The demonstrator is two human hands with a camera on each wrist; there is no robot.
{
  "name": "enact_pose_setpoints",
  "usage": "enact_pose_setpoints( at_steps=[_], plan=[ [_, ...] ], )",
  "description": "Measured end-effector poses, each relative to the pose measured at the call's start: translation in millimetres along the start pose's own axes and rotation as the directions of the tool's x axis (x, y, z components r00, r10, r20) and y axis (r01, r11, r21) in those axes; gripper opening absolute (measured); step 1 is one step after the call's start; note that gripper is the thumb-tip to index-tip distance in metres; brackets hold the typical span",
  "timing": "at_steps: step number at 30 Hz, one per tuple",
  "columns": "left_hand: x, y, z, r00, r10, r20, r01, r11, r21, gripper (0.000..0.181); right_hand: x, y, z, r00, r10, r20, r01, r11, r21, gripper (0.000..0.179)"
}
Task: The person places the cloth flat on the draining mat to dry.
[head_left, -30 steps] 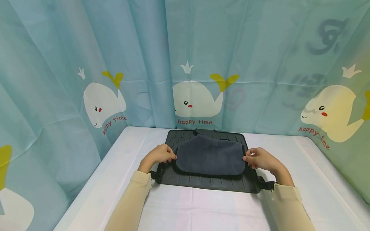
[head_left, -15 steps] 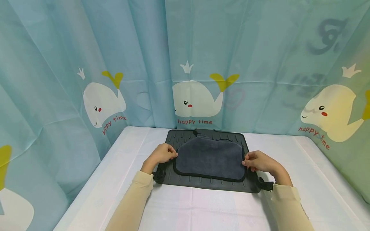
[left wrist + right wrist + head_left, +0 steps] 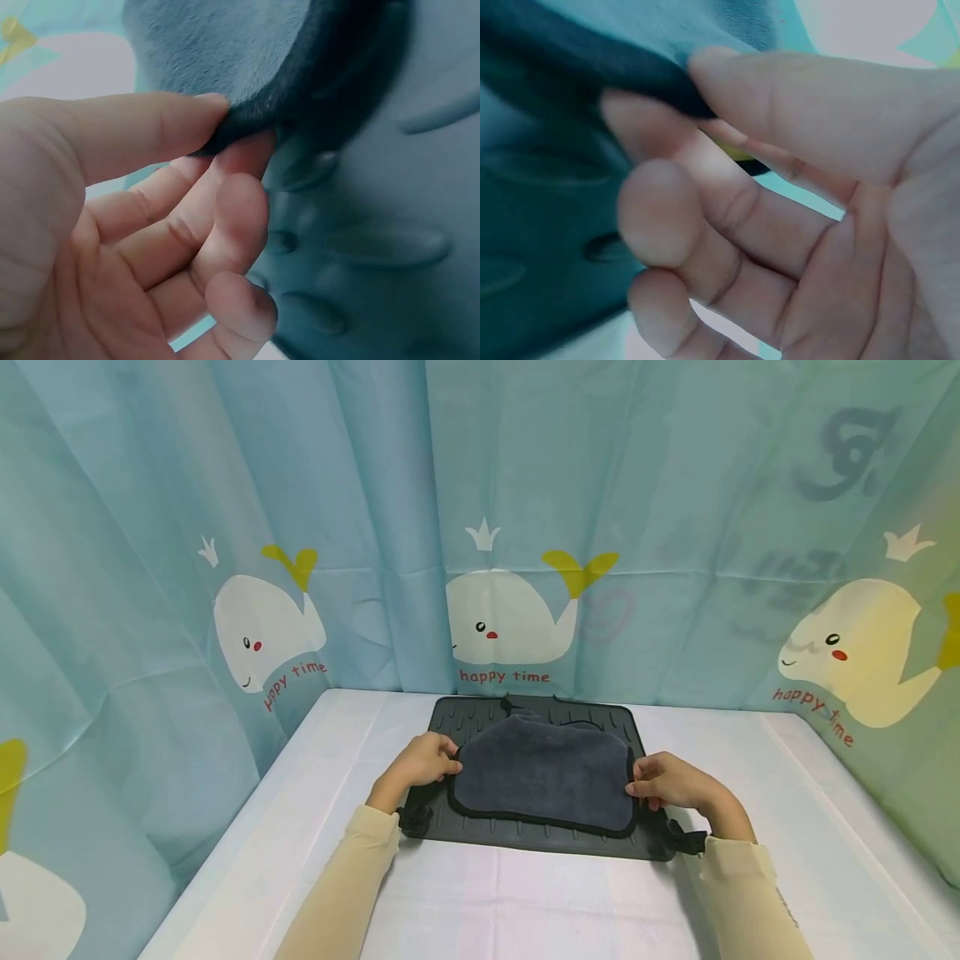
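Note:
A dark grey-blue plush cloth [image 3: 543, 772] with a black bound edge lies over a black ribbed mat [image 3: 510, 841]. My left hand [image 3: 422, 762] pinches the cloth's left edge between thumb and fingers. On the opposite side my right hand [image 3: 675, 780] pinches the right edge. The left wrist view shows the cloth's bound edge [image 3: 247, 120] under the thumb, lifted over the mat's raised ribs [image 3: 390, 244]. In the right wrist view, the thumb presses on top of the cloth [image 3: 652, 30] with the index finger below. Toward the back the cloth looks bunched or folded.
The mat rests on a white-covered table [image 3: 480, 902], near its back edge. A blue-green curtain [image 3: 675, 485] with printed whales hangs behind and along both sides. Black straps [image 3: 415, 819] sit at the wrists below the cream sleeves [image 3: 341, 885].
The cloth's front edge has come down and forward toward me over the mat. My right hand has lowered slightly; the left has shifted a little to the right. Both keep their pinch.

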State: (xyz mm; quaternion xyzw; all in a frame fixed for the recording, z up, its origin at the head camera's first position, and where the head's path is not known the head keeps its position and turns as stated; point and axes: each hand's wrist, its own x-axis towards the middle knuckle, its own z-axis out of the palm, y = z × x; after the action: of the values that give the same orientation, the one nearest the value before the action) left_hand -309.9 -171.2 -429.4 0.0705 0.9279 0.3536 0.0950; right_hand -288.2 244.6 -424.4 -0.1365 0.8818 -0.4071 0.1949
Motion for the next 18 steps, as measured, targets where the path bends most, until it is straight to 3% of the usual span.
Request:
enact_pose_setpoints(
  at_steps=[4, 9, 18],
  plan=[
    [-2.4, 1.9, -7.5, 1.0, -0.003, 0.014, 0.003, 1.0, -0.017, 0.024, -3.8, -1.6, -3.5, 0.999, -0.029, 0.023, 0.029, 1.0, 0.006, 0.02],
    [-6.8, 1.8, -15.5, 0.997, 0.02, 0.077, -0.018, 1.0, -0.021, 0.017, -5.9, -2.9, -5.8, 0.997, -0.049, 0.058, 0.048, 0.999, 0.018, 0.02],
    [-8.3, 0.5, -13.4, 0.984, 0.001, 0.176, -0.003, 1.0, 0.01, 0.015, -3.7, 1.8, -4.3, 0.996, 0.004, 0.089, -0.002, 1.0, -0.016, 0.02]
  ],
)
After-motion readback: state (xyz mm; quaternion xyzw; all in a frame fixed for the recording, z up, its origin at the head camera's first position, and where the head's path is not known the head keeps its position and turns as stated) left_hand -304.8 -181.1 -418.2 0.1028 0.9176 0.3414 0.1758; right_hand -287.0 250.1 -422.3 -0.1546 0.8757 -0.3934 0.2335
